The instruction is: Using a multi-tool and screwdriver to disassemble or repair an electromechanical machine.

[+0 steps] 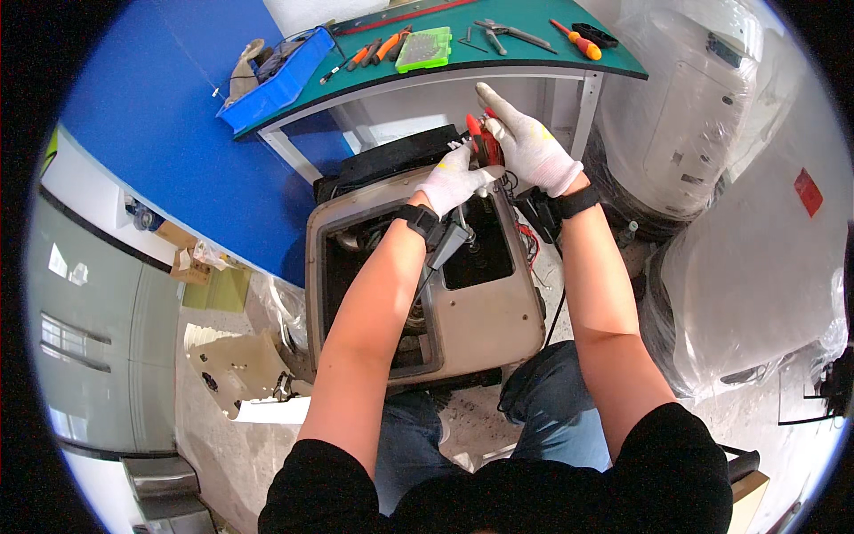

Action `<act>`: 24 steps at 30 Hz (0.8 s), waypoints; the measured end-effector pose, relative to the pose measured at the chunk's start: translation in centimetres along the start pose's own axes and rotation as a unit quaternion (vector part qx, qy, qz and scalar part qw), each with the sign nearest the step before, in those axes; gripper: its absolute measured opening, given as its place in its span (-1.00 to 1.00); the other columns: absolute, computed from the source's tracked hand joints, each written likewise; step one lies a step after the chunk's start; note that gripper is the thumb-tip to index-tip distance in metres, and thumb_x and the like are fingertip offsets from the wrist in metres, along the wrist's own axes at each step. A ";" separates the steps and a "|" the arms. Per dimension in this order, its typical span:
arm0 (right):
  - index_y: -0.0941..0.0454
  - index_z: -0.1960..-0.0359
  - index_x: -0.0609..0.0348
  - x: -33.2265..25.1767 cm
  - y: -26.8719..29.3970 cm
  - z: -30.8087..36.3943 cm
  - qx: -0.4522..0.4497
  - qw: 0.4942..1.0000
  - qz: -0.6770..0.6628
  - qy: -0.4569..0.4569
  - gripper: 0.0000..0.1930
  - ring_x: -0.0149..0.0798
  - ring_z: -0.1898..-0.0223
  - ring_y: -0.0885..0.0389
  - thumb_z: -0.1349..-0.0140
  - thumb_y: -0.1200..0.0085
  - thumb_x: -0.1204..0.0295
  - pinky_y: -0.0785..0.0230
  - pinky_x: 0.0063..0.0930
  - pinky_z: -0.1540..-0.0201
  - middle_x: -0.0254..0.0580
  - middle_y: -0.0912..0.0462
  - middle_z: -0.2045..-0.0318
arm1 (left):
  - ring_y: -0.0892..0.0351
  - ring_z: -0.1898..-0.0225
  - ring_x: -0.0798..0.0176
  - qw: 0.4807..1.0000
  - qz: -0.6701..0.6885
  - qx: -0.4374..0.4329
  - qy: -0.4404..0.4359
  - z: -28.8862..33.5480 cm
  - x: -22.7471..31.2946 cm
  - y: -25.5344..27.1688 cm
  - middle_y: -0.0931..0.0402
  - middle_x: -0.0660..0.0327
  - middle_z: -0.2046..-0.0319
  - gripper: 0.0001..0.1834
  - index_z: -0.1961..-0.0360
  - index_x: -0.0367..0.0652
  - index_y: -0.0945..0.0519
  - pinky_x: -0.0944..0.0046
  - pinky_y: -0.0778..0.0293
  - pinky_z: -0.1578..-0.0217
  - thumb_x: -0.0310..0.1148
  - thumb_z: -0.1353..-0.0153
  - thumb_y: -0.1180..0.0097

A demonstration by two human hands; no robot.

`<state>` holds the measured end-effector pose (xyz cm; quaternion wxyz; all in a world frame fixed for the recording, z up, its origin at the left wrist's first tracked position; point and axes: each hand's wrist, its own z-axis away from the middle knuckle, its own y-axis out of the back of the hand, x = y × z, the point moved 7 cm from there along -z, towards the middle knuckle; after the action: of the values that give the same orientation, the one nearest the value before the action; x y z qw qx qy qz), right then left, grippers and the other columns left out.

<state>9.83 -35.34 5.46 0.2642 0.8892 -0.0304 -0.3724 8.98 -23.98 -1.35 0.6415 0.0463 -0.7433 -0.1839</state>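
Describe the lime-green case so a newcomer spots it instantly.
Find the green-topped workbench. Near its front edge, look just right of the orange-handled tools. The case is the only flat, lime-green box among the tools there.

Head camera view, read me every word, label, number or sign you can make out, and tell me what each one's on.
None can be read.
Red label on the plastic-wrapped unit: too small to read.
Yellow marks on the gloved right hand and left hand: too small and blurred.

gloved hands [541, 157] at red tool [474, 126] | over opened beige machine [485, 325] | pliers [498, 30] on green bench [534, 14]
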 end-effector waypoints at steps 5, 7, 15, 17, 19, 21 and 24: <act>-0.16 -0.30 0.17 0.6 0.4 -0.2 0.050 0.996 -0.065 0.025 -0.53 -0.18 -0.14 -0.44 -0.35 0.15 0.44 -0.24 -0.43 -0.18 0.09 -0.45 -0.12 | -0.52 0.47 0.35 0.999 -0.031 -0.015 -0.023 -1.0 -0.9 -0.2 -0.53 0.17 0.35 -0.53 -0.01 -0.23 -0.38 0.31 -0.46 0.45 -0.45 -0.06 -0.24; -0.19 -0.27 0.22 0.1 0.7 -0.2 0.070 0.995 -0.070 0.014 -0.54 -0.22 -0.11 -0.46 -0.35 0.13 0.43 -0.26 -0.45 -0.16 0.06 -0.48 -0.09 | -0.54 0.39 0.29 0.999 -0.038 0.009 0.029 -1.1 -1.0 -0.8 -0.54 0.15 0.32 -0.46 -0.04 -0.22 -0.36 0.27 -0.47 0.36 -0.45 -0.02 -0.27; -0.41 -0.09 0.30 0.1 0.8 0.1 -0.001 0.996 -0.037 -0.085 -0.51 -0.34 0.18 -0.57 -0.17 -0.18 0.30 -0.42 -0.49 0.06 -0.11 -0.61 0.15 | -0.53 0.06 0.05 0.961 -0.223 0.159 -0.044 0.2 3.1 -1.0 -0.53 0.03 0.12 -0.32 -0.07 -0.20 -0.36 0.20 -0.44 0.05 -0.38 0.13 -0.37; -0.39 -0.11 0.30 -0.2 1.1 0.0 0.022 0.999 0.026 -0.007 -0.51 -0.30 0.19 -0.57 -0.19 -0.15 0.31 -0.41 -0.46 0.03 -0.09 -0.60 0.17 | -0.54 0.05 0.10 0.970 -0.191 0.143 -0.043 -0.1 2.6 -0.8 -0.52 0.05 0.09 -0.30 -0.07 -0.20 -0.37 0.23 -0.44 0.04 -0.35 0.14 -0.40; -0.37 -0.12 0.28 -0.2 1.0 0.1 0.013 1.000 0.004 0.003 -0.52 -0.27 0.17 -0.56 -0.20 -0.12 0.32 -0.40 -0.45 0.01 -0.06 -0.60 0.16 | -0.54 0.04 0.14 0.984 -0.158 0.072 -0.032 -0.3 2.0 -1.0 -0.54 0.08 0.11 -0.32 -0.06 -0.20 -0.38 0.25 -0.44 0.05 -0.31 0.12 -0.40; -0.35 -0.14 0.26 -0.5 0.9 0.2 0.005 1.000 -0.018 0.012 -0.52 -0.25 0.15 -0.56 -0.22 -0.10 0.33 -0.39 -0.43 -0.01 -0.04 -0.59 0.15 | -0.53 0.02 0.14 0.993 -0.118 0.015 -0.008 -0.4 0.9 -1.2 -0.55 0.10 0.11 -0.38 -0.04 -0.21 -0.40 0.24 -0.43 0.04 -0.32 0.07 -0.36; -0.33 -0.15 0.22 -0.2 0.8 0.0 0.035 0.998 -0.048 -0.014 -0.54 -0.24 0.11 -0.56 -0.24 -0.05 0.34 -0.37 -0.42 -0.04 -0.02 -0.58 0.13 | -0.59 0.17 0.09 0.988 -0.149 0.045 -0.012 -1.1 -0.1 -0.8 -0.59 0.05 0.25 -0.54 0.06 -0.29 -0.47 0.22 -0.46 0.11 -0.39 0.04 -0.26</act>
<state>9.85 -36.01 6.00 0.2140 0.8929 -0.0041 -0.3961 9.95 -24.89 -1.61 0.5954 0.1831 -0.7430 -0.2449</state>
